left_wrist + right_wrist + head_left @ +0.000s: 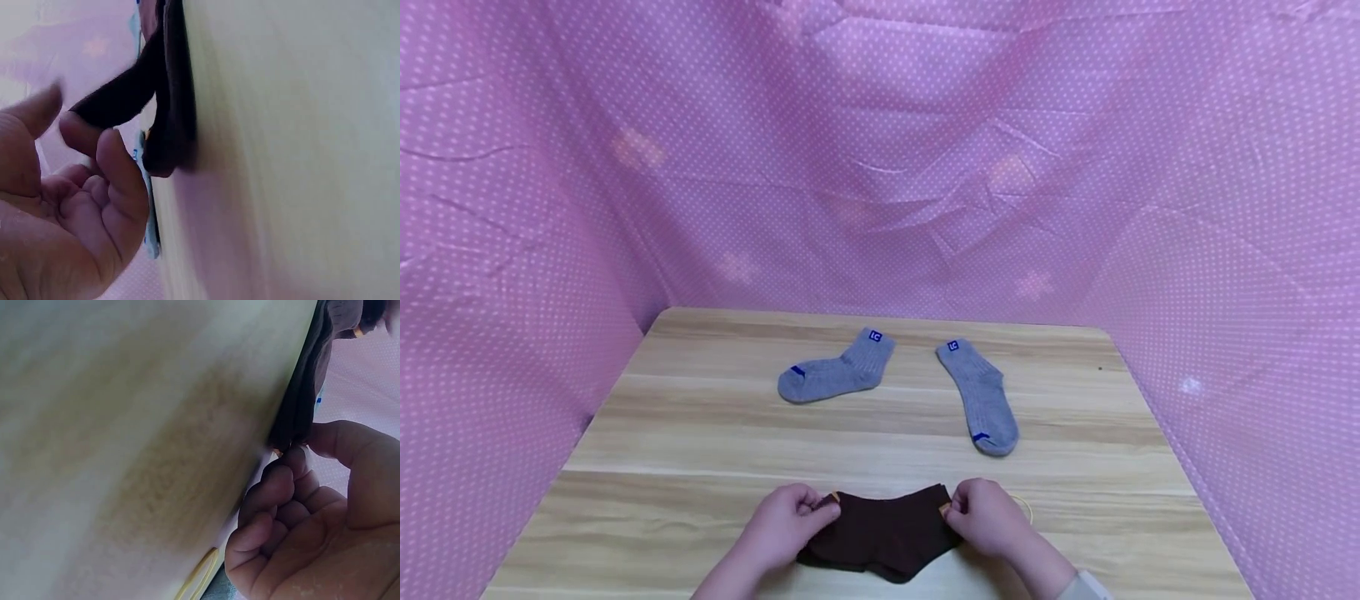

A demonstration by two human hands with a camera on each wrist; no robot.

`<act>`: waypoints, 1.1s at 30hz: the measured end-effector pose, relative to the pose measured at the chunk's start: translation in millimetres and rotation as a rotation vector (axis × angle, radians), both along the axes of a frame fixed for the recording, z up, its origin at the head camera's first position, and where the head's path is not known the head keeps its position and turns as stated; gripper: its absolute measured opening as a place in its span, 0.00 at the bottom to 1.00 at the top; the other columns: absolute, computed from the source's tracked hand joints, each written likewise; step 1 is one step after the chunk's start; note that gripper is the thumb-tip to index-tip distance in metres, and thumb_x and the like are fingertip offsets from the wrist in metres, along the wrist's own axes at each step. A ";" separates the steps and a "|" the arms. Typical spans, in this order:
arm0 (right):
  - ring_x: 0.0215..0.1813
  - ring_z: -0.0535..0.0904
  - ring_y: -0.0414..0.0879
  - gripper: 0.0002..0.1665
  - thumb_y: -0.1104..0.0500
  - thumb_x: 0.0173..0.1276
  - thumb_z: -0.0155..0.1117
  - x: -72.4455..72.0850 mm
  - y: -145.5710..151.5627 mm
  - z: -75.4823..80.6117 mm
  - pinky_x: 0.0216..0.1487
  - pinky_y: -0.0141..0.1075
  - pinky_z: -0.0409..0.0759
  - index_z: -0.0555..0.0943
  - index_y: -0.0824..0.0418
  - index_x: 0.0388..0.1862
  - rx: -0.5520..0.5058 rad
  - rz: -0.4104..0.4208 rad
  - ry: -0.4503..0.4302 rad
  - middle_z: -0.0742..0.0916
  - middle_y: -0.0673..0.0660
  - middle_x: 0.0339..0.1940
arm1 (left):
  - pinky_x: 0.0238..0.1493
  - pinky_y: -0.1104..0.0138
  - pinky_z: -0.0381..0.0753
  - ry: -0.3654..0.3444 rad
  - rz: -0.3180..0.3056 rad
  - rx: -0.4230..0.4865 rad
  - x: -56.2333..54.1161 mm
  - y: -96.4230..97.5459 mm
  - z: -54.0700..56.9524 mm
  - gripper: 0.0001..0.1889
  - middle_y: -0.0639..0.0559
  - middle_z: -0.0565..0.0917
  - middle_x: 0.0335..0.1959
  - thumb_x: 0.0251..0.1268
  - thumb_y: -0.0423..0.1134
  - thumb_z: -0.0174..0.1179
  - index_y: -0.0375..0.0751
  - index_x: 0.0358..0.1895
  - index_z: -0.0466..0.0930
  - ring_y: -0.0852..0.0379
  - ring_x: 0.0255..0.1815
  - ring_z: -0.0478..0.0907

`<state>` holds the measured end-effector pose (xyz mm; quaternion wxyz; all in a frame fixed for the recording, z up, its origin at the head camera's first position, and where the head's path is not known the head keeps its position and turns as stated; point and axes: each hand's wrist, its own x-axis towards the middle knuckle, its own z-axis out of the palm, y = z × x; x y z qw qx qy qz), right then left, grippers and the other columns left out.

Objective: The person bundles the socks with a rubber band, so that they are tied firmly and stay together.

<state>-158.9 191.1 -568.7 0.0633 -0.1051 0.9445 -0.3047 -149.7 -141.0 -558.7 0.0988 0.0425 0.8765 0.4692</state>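
A pair of dark brown socks (887, 533), seemingly stacked in layers, lies near the table's front edge between both hands. My left hand (786, 525) holds their left end. In the left wrist view, a raised flap of brown sock (119, 94) lies over the curled forefinger, with the thumb standing apart from it. My right hand (992, 517) pinches the right end between thumb and forefinger, by a small orange patch. The right wrist view shows this pinch on the brown sock (300, 406) close up. Farther back lie two grey socks, one left (835, 375) and one right (981, 400).
A thin yellow loop (1028, 508) lies on the table just beyond the right hand, partly hidden by it. The wood-grain table (685, 433) is enclosed by pink dotted cloth (880, 167) at the back and both sides.
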 end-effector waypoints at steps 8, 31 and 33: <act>0.21 0.70 0.37 0.18 0.57 0.64 0.75 -0.1 3.3 0.8 0.24 0.34 0.71 0.76 0.51 0.18 -0.017 0.005 -0.021 0.76 0.42 0.17 | 0.27 0.62 0.70 0.071 0.048 -0.265 1.1 -0.9 -9.6 0.17 0.57 0.71 0.19 0.71 0.41 0.69 0.48 0.24 0.73 0.59 0.22 0.69; 0.22 0.71 0.39 0.19 0.53 0.63 0.77 -0.2 3.3 6.1 0.23 0.36 0.70 0.74 0.50 0.21 0.008 -0.075 -0.009 0.76 0.42 0.18 | 0.42 0.48 0.81 0.401 0.071 -0.396 -6.8 10.0 12.4 0.11 0.52 0.85 0.40 0.59 0.40 0.78 0.46 0.41 0.86 0.48 0.41 0.84; 0.23 0.71 0.39 0.18 0.54 0.62 0.77 -0.1 3.4 7.1 0.24 0.36 0.70 0.74 0.50 0.22 0.001 -0.081 0.002 0.76 0.42 0.19 | 0.43 0.46 0.82 0.362 0.067 -0.398 -13.8 8.5 16.6 0.12 0.50 0.86 0.42 0.60 0.42 0.77 0.44 0.43 0.87 0.46 0.43 0.85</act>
